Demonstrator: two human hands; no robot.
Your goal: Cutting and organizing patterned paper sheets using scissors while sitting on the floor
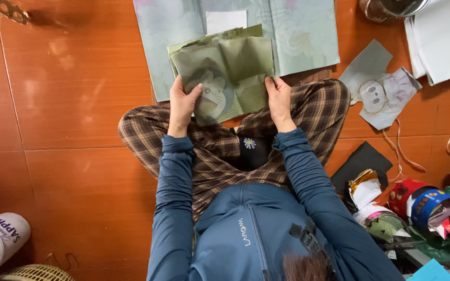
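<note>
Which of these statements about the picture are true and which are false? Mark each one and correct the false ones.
1. Both hands hold one greenish folded paper. True: the left hand grips its left edge, the right hand its right edge, on the folded paper.
2. The person sits at a table. False: they sit cross-legged on the brown floor.
3. A larger pale sheet lies under the folded paper. True.
4. The paper scraps lie on the person's left. False: they lie on the right.
5. The trousers are plain black. False: they are brown checked.
</note>
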